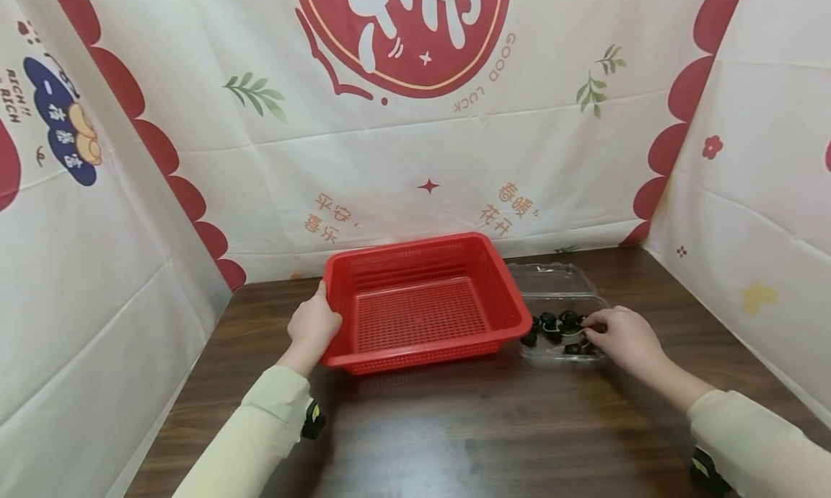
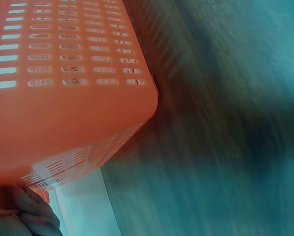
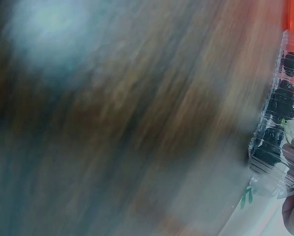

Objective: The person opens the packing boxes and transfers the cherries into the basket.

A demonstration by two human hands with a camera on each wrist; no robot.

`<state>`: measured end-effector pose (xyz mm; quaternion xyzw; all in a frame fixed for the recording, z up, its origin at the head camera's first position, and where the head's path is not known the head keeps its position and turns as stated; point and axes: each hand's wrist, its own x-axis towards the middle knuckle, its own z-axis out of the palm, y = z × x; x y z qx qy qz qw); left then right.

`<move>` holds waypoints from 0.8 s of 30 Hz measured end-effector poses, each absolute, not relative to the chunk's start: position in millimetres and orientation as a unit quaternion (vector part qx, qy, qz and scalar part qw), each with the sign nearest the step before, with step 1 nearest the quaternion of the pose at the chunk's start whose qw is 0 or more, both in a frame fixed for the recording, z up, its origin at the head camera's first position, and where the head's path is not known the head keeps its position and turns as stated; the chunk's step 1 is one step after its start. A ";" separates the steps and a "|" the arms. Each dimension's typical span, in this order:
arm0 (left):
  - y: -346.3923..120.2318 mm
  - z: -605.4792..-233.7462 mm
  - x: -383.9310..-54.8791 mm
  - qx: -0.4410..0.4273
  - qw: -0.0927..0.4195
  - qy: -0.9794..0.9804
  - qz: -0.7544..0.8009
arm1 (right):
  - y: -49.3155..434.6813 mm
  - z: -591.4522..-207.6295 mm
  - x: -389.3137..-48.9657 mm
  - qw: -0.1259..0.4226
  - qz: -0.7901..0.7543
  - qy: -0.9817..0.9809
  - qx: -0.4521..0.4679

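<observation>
My left hand [image 1: 314, 325] grips the left rim of a red plastic basket [image 1: 425, 352], thumb along the top edge. The basket has perforated walls and nothing lies on its visible floor. Right of it stands a clear plastic box [image 1: 563, 355] with its lid [image 1: 552, 280] folded back. Several dark, glossy round fruits [image 1: 550, 328] that look like black grapes lie in the box. With fingertips inside the box, my right hand [image 1: 626, 337] pinches a thin green stem [image 1: 573, 333] among them. In the right wrist view the fruits [image 3: 284, 101] show through the box's side.
The brown wooden table [image 1: 441, 433] stretches in front of the basket and box. Printed cloth [image 1: 415, 151] hangs behind the table and along both sides. The basket's right end sits against or just over the box's left edge.
</observation>
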<state>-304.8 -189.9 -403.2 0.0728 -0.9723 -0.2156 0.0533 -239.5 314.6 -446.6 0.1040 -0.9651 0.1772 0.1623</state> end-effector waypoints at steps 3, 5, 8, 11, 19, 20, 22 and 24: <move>-184.2 -402.2 -308.0 0.071 0.054 -0.973 -0.214 | 319.6 -446.1 -240.4 0.169 0.174 -0.964 0.104; -180.8 -401.9 -310.1 0.069 0.054 -0.973 -0.214 | 321.9 -445.6 -241.1 0.173 0.171 -0.965 0.103; -176.8 -402.7 -312.4 0.069 0.051 -0.972 -0.217 | 323.9 -445.0 -242.0 0.170 0.168 -0.966 0.100; -174.9 -404.3 -313.2 0.070 0.049 -0.973 -0.216 | 324.1 -444.2 -241.7 0.165 0.166 -0.967 0.100; -169.5 -405.6 -315.8 0.069 0.054 -0.973 -0.213 | 320.7 -427.7 -240.6 0.157 0.174 -0.967 0.100; -168.5 -405.7 -316.5 0.068 0.053 -0.973 -0.212 | 320.2 -424.3 -241.0 0.159 0.173 -0.966 0.103; -166.6 -406.0 -318.0 0.069 0.051 -0.973 -0.212 | 318.7 -416.9 -242.2 0.161 0.171 -0.966 0.110; -164.8 -406.6 -319.7 0.069 0.050 -0.974 -0.212 | 317.1 -409.8 -244.2 0.154 0.170 -0.966 0.117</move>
